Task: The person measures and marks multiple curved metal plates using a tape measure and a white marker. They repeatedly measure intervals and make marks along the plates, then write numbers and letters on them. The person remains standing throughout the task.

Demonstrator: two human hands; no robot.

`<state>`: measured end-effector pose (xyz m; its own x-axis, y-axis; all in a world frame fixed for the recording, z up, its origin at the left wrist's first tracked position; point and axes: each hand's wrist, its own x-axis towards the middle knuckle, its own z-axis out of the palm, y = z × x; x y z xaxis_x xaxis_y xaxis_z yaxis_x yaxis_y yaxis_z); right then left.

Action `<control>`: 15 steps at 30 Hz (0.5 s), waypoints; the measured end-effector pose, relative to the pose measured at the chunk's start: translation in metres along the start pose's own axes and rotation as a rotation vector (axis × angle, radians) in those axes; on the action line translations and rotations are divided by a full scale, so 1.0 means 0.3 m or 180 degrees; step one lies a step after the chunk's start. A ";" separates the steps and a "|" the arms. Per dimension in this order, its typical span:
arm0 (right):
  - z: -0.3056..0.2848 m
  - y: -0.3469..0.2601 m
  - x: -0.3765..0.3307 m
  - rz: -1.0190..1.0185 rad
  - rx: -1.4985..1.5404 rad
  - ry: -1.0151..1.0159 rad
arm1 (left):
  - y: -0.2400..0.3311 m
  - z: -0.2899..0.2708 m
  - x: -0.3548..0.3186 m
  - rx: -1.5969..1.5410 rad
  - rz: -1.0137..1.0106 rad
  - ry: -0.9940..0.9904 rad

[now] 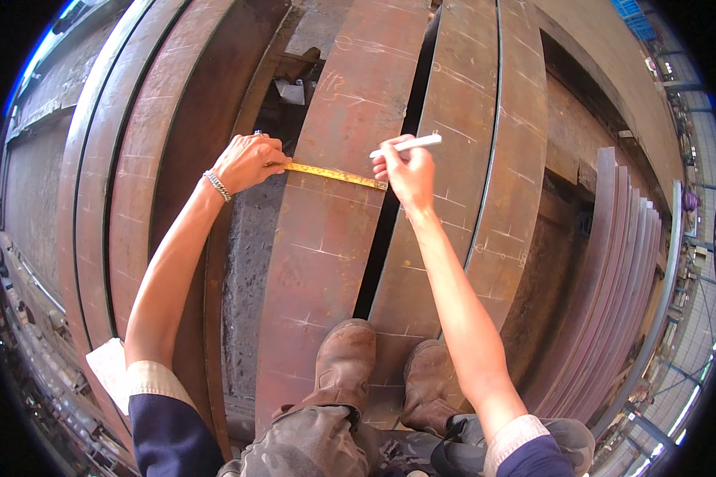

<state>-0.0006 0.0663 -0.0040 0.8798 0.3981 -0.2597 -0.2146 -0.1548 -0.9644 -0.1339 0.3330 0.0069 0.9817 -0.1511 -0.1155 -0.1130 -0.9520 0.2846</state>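
A yellow tape measure (334,172) stretches across the width of a rusty brown steel beam (318,230) that carries white chalk marks. At the beam's left edge, my left hand (250,163) is closed around the tape's near-left end; its case is hidden by my fingers. My right hand (406,173) is closed on a white marking stick (422,143), held slantwise above the beam's right edge. Its fingertips are close to the tape's end; whether they touch it I cannot tell. Whether the stick is chalk or a marker is not plain.
A dark gap (371,278) separates this beam from another marked beam (453,95) on the right. My brown boots (346,358) stand on the beams. More steel beams (147,143) lie at left, and stacked plates (605,302) at right. A folded white paper (110,370) is beside my left sleeve.
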 end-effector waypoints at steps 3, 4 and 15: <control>0.044 0.025 0.042 0.0254 -0.0404 -0.0681 | -0.005 0.010 -0.006 -0.0079 0.0067 0.0023; 0.053 0.028 0.048 0.0259 -0.0563 -0.0759 | -0.008 0.013 -0.005 -0.0080 0.0058 0.0017; 0.098 0.066 0.084 0.0135 -0.1099 -0.1164 | -0.017 0.019 0.005 -0.0126 0.0050 -0.0012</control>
<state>0.0049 0.0999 -0.0313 0.6539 0.6662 -0.3586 -0.0396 -0.4431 -0.8956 -0.1328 0.3360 -0.0002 0.9793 -0.1671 -0.1144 -0.1222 -0.9381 0.3240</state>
